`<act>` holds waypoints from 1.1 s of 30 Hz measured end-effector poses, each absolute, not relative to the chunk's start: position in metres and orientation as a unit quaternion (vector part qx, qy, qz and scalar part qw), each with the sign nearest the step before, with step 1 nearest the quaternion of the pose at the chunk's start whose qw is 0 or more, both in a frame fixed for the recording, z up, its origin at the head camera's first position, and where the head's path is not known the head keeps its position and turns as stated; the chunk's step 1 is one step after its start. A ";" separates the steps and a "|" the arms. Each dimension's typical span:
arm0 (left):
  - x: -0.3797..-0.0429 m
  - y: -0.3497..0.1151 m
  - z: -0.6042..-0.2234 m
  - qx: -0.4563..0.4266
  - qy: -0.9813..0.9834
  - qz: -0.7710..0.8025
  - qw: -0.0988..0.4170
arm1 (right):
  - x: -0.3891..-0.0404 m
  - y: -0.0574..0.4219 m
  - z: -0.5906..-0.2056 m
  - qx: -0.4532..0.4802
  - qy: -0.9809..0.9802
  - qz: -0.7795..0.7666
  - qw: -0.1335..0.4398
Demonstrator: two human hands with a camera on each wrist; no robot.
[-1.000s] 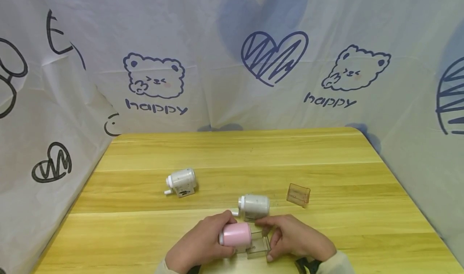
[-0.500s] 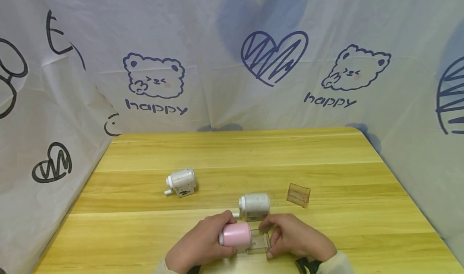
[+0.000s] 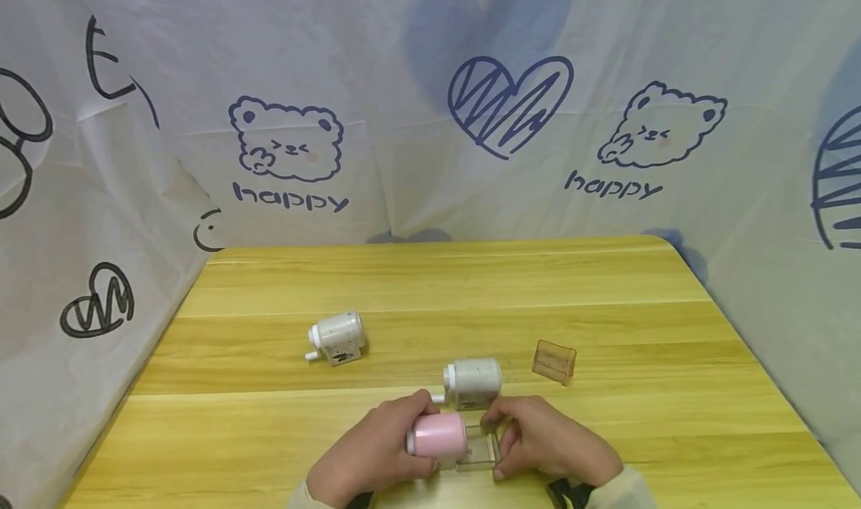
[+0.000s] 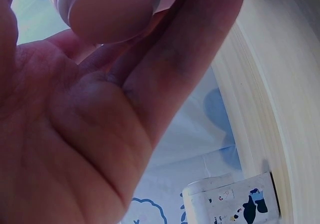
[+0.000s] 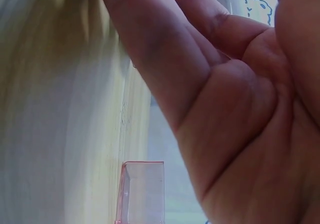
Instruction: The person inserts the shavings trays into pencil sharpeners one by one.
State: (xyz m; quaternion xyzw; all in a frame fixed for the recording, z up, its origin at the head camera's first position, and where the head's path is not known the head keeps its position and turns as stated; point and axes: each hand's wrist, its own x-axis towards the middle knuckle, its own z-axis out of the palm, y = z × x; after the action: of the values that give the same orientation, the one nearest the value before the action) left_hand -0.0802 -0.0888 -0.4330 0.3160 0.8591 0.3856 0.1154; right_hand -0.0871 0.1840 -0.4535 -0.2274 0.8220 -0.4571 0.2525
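While the left hand (image 3: 377, 445) grips the pink sharpener (image 3: 439, 436), its thumb on the near side and its fingers on the far side, the right hand (image 3: 548, 442) pinches the right end of a clear drawer (image 3: 494, 447) between thumb and fingers. The hands are apart, with the sharpener and drawer between them at the near edge of the scene, slightly right of the middle. The drawer lies directly to the right of the pink sharpener; how far it reaches inside cannot be told.

Just beyond the pink sharpener sits a grey sharpener (image 3: 474, 382), its white handle (image 3: 437, 399) pointing left, close to both hands. Farther right, well apart from it, an orange see-through box (image 3: 554, 361) lies by itself. Off to the left and farther away stands a speckled sharpener (image 3: 338, 337) with a dark picture on its side and its crank also facing left. All of this is on a yellow wood-grain counter (image 3: 269, 434). Behind it and along both sides hangs a white cloth (image 3: 397, 173) printed with bears, hearts and the word "happy".
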 end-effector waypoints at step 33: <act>-0.078 -0.089 -0.433 0.305 0.867 0.378 0.113 | -0.086 0.179 -0.453 -0.225 0.833 -0.450 0.231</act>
State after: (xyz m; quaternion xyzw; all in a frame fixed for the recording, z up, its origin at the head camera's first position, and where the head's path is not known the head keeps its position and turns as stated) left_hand -0.0780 -0.0889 -0.4326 0.3052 0.8668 0.3778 0.1128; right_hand -0.0856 0.1789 -0.4530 -0.2254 0.8329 -0.4497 0.2308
